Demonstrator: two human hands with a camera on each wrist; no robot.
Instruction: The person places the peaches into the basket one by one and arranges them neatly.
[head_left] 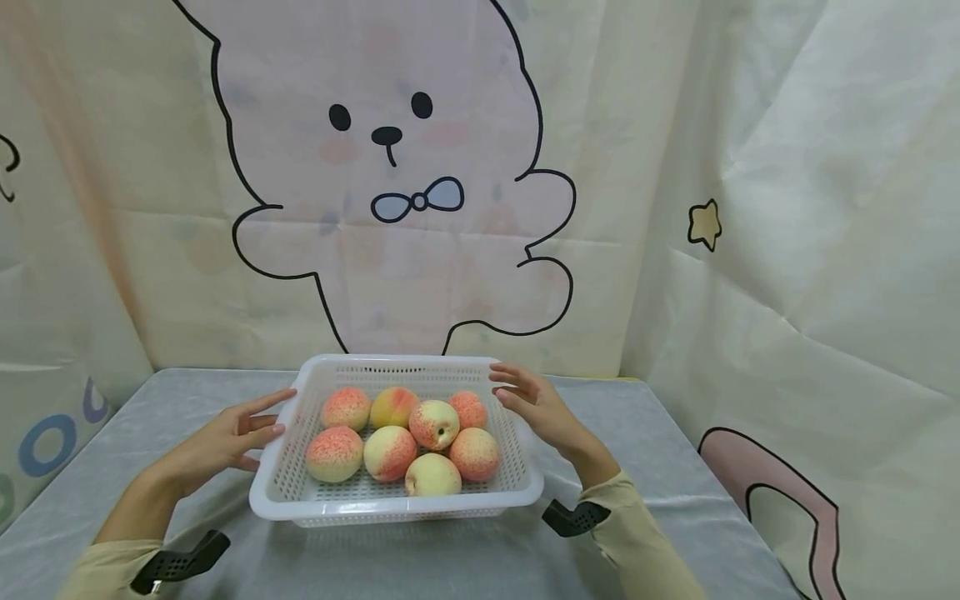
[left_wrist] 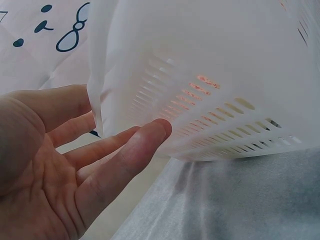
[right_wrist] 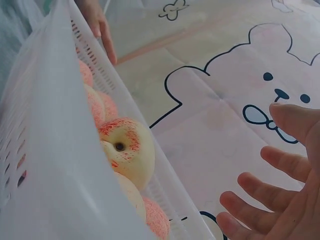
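A white plastic basket with slotted walls stands on the table and holds several peaches, red-speckled and pale yellow. My left hand is at the basket's left side, fingers fairly straight with the fingertips at the rim. In the left wrist view the thumb overlaps the slotted wall, and the rim hides some fingertips. At the far right corner my right hand has its fingers spread and slightly bent near the rim. The right wrist view shows nothing between those fingers.
A grey cloth covers the table. Behind it hangs a pale curtain with a cartoon bear, and more printed curtain closes off both sides. A black wrist device sits on each forearm.
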